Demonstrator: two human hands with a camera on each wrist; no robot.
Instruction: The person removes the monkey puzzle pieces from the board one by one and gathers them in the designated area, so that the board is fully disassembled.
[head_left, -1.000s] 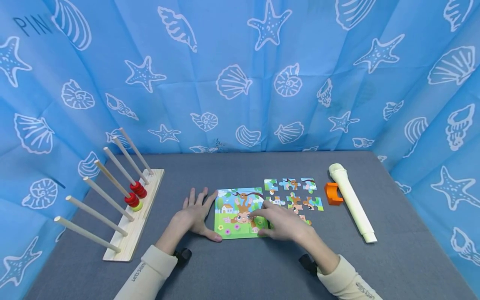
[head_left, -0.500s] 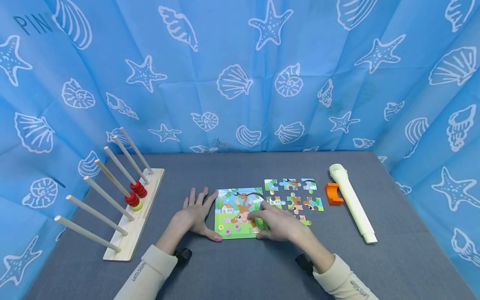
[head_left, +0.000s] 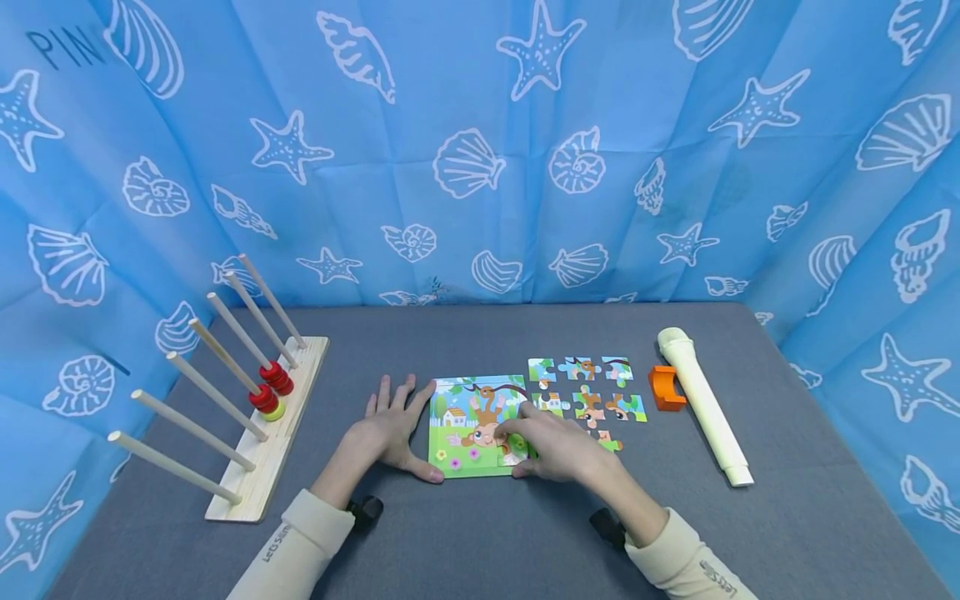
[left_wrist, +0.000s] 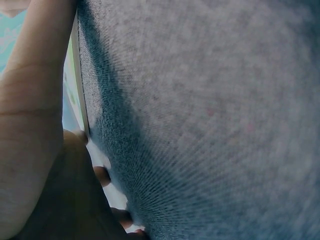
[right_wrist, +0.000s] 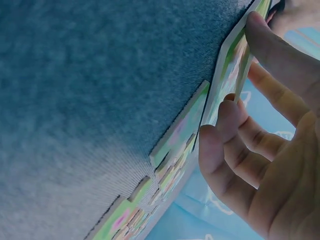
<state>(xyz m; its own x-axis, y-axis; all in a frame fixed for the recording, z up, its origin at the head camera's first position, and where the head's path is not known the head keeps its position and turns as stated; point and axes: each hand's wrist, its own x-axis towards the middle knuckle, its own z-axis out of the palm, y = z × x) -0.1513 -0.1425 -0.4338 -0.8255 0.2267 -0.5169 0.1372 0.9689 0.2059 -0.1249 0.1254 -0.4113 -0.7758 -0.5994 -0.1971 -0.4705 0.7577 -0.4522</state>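
Note:
A puzzle board [head_left: 468,462] printed with a monkey, a house and flowers lies flat at the middle of the table. My left hand [head_left: 386,433] is spread along its left side, thumb at the near corner and index finger at the far corner. Over the board's right part, my right hand [head_left: 558,446] pinches a puzzle piece [head_left: 510,457]. The right wrist view shows that piece [right_wrist: 242,70] edge-on between thumb and fingers, tilted up close above the board [right_wrist: 218,75]. My right hand hides part of the board's right edge.
Several loose puzzle pieces [head_left: 588,404] lie right of the board. Farther right, an orange arch-shaped block [head_left: 666,388] sits next to a cream toy microphone [head_left: 708,408]. A wooden peg stand [head_left: 251,479] with red and yellow-green beads is at the left. A blue curtain [head_left: 480,150] hangs behind.
My right hand has shifted slightly left over the board, and the pinched piece now shows more of its face, raised at an angle. The left hand has stayed in place.

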